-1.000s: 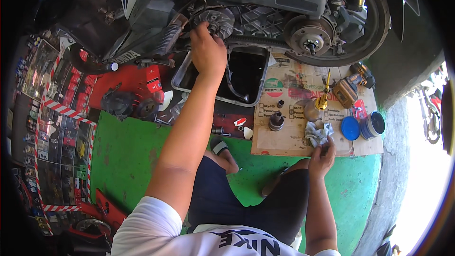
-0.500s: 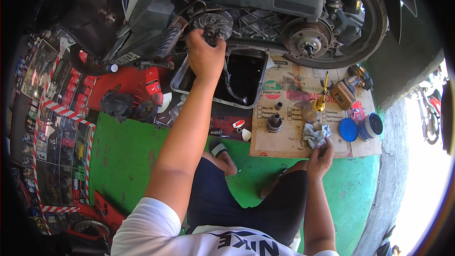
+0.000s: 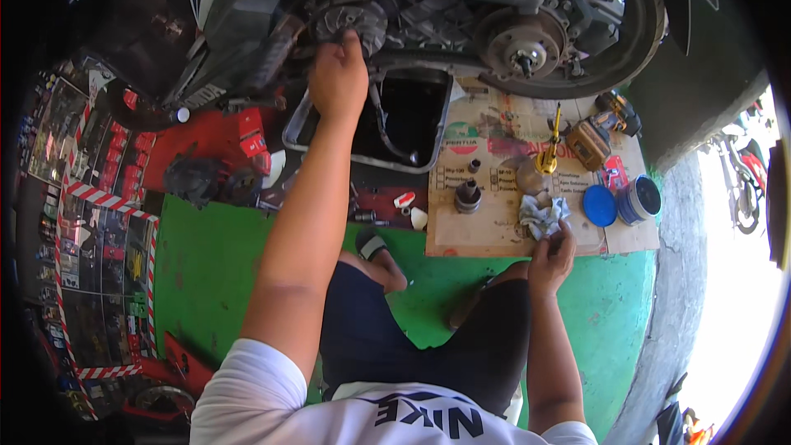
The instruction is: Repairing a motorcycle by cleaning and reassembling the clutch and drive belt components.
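My left hand (image 3: pixel 338 78) reaches up to the finned metal pulley (image 3: pixel 356 23) on the scooter's engine, its fingers bent in at the pulley's middle; what exactly they grip is hidden. Below the engine lies a metal pan (image 3: pixel 441 128) with dark insides and a curved bar across it. On a cardboard sheet (image 3: pixel 453 235), my right hand (image 3: pixel 554 259) pinches the near edge of a crumpled pale rag (image 3: pixel 541 211). Behind the rag stands a yellow-topped oil can (image 3: pixel 545 161). A socket tool (image 3: pixel 467 198) and a blue lid (image 3: pixel 600 204) lie to either side.
A rear wheel (image 3: pixel 523 45) overhangs the cardboard. At right are a drill (image 3: pixel 595 138) and an open tub (image 3: pixel 638 208). A red mat (image 3: pixel 177 156) with dark parts is at left, beside a taped glass display case (image 3: pixel 103 247). Green floor (image 3: pixel 206 264) lies around my legs.
The whole view has shifted a little, with the scene higher and further left in it. My left hand's fingers have moved slightly at the pulley. My right hand stays at the rag.
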Tool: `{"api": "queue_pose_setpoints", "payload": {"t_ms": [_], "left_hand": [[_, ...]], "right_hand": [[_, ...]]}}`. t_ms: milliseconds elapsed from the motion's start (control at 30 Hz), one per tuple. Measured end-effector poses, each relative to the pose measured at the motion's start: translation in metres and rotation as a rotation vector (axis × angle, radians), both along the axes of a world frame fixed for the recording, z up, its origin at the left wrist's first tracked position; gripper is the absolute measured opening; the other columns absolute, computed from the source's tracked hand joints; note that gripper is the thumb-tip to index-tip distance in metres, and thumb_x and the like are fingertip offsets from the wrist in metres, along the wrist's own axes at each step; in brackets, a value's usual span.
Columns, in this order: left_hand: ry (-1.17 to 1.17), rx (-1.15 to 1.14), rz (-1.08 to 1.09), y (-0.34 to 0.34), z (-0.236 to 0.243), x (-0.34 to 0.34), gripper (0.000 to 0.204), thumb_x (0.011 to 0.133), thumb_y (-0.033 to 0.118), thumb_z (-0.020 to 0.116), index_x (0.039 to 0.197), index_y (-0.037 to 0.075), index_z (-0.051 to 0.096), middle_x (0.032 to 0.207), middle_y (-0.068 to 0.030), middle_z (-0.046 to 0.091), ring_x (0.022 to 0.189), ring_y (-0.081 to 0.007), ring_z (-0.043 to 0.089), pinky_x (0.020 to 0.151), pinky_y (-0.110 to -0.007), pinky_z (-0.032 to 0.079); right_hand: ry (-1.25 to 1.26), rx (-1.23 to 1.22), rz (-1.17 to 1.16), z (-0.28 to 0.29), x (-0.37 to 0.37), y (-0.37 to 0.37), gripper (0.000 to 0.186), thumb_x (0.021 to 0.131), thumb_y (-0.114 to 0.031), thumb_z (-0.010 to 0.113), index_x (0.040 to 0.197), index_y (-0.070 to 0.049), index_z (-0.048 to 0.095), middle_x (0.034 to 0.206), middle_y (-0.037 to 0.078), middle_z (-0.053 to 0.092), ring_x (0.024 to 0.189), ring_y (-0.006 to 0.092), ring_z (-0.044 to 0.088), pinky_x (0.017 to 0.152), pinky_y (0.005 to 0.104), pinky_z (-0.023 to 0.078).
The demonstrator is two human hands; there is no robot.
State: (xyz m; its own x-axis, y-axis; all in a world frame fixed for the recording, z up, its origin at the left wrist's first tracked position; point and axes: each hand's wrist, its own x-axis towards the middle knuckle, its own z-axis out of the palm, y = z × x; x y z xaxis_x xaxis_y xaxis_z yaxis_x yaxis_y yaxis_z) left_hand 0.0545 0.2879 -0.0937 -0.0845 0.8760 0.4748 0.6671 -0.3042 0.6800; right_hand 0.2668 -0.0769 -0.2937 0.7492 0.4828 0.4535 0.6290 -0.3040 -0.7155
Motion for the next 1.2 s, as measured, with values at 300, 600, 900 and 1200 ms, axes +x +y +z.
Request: {"api": "queue_pose_setpoints", "payload": {"t_ms": [300, 600, 900, 1200], "left_hand": [[-0.01, 0.189, 0.053, 0.004, -0.001, -0.001, 0.052, 0.096, 0.051, 0.056, 0.093, 0.001, 0.069, 0.089, -0.0231, 0.073, 0.09, -0.0467, 0.069, 0.082, -0.052, 0.053], [0.187, 0.044, 0.004, 0.018, 0.002, -0.006, 0.055, 0.093, 0.054, 0.06, 0.108, 0.002, 0.067, 0.099, -0.0204, 0.074, 0.095, -0.0416, 0.07, 0.083, -0.049, 0.054], [0.021, -0.229, -0.101, 0.028, 0.006, -0.011, 0.05, 0.092, 0.05, 0.058, 0.107, 0.002, 0.067, 0.099, -0.019, 0.074, 0.098, -0.0419, 0.068, 0.086, -0.047, 0.053], [-0.005, 0.035, -0.09, 0.029, -0.01, -0.017, 0.053, 0.094, 0.05, 0.058, 0.107, 0.0, 0.069, 0.102, -0.0128, 0.073, 0.09, -0.034, 0.069, 0.086, -0.041, 0.053]], "right_hand": [[-0.03, 0.001, 0.014, 0.005, -0.003, 0.008, 0.048, 0.086, 0.001, 0.062, 0.134, -0.009, 0.062, 0.087, 0.005, 0.058, 0.072, 0.0209, 0.053, 0.066, 0.0324, 0.046], [0.268, 0.05, 0.013, 0.013, 0.001, -0.004, 0.052, 0.087, 0.003, 0.056, 0.138, -0.008, 0.057, 0.094, 0.005, 0.061, 0.074, 0.0183, 0.055, 0.067, 0.0291, 0.049], [1.109, 0.482, 0.3, 0.062, 0.025, -0.016, 0.061, 0.089, 0.009, 0.045, 0.149, 0.002, 0.038, 0.129, 0.021, 0.061, 0.098, 0.0269, 0.067, 0.089, 0.0328, 0.055], [1.353, 0.545, 0.378, 0.075, 0.004, 0.002, 0.042, 0.101, -0.001, 0.047, 0.144, 0.002, 0.048, 0.13, 0.02, 0.064, 0.109, 0.0276, 0.068, 0.095, 0.0339, 0.054]]}}
